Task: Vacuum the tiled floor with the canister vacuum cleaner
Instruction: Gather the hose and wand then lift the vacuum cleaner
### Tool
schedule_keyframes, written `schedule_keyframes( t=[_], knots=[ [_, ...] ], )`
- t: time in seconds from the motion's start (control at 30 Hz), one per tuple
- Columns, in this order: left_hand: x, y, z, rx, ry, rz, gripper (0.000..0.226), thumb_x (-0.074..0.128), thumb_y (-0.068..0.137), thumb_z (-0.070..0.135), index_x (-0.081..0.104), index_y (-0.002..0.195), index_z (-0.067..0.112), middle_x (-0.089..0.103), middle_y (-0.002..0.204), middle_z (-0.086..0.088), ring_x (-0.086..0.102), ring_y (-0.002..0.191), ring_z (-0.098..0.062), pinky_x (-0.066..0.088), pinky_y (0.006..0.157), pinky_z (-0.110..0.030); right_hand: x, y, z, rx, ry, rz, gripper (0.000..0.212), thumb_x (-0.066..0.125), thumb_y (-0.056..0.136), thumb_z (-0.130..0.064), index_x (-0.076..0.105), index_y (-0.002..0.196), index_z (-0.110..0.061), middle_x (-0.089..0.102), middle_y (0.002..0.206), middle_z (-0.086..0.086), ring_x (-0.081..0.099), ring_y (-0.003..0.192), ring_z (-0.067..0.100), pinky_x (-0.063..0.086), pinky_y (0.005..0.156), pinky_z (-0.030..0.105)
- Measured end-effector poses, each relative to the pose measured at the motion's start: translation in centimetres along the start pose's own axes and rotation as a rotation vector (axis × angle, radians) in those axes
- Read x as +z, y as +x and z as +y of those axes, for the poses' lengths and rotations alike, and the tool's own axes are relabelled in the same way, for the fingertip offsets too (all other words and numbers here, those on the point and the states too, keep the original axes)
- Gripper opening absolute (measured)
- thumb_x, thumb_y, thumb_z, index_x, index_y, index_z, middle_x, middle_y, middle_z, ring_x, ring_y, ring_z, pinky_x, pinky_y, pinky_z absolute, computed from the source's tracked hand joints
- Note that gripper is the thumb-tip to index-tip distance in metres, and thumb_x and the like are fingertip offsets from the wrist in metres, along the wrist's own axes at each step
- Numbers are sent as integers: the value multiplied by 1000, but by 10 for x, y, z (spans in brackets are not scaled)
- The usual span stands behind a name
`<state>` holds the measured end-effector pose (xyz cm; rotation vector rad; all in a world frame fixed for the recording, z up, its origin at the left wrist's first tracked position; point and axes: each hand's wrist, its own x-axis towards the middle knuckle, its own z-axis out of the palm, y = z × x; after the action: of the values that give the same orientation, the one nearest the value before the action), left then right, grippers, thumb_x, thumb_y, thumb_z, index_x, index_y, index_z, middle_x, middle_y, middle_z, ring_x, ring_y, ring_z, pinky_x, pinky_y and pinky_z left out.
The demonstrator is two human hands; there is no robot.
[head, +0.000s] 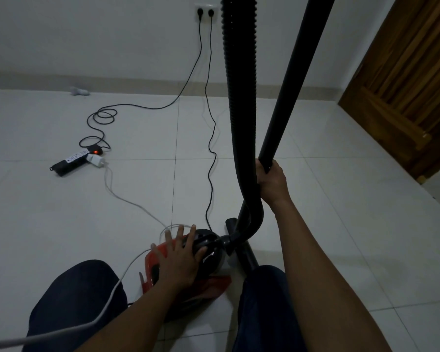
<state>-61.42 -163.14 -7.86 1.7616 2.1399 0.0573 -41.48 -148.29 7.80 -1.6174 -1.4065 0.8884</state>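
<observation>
The red and black canister vacuum cleaner (208, 252) sits on the white tiled floor (328, 224) between my knees. My left hand (178, 257) lies flat on top of the canister with its fingers spread. My right hand (272, 182) is closed around the lower end of the black rigid wand (292, 82), which rises steeply out of the top of the view. The black ribbed hose (239, 97) runs from the canister's front upward beside the wand. The floor nozzle (241, 245) is partly hidden behind the hose and my right knee.
A black power cord (210, 153) runs from the wall socket (206, 12) to the canister. A black power strip (74, 161) with a lit red switch and a white adapter lies at left, with a coiled black cable and a white cable. A wooden door (412, 80) stands at right.
</observation>
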Motion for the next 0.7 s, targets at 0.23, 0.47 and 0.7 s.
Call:
schedule_keyframes(
  t=[0.23,0.47,0.7],
  knots=[
    [1,7,-2,19,-87,46,44,29,98,59,42,130,32,47,136,0,42,125,-25,34,105,-55,-12,5,9,38,-117,-15,43,55,92,-45,44,128,-24,64,101,-2,66,89,22,58,81,46],
    [-10,21,-3,122,-254,4,40,40,98,56,51,126,29,64,118,3,60,104,-17,49,85,-32,-30,13,11,47,-103,113,41,55,95,-37,45,128,-14,62,89,-2,66,82,25,59,78,49],
    [-38,29,12,150,-337,-111,33,45,99,53,53,116,26,64,103,5,59,89,-10,39,70,-22,-49,30,-8,116,-55,203,50,55,87,-50,43,123,-18,67,97,5,70,86,33,59,74,55]
  ],
)
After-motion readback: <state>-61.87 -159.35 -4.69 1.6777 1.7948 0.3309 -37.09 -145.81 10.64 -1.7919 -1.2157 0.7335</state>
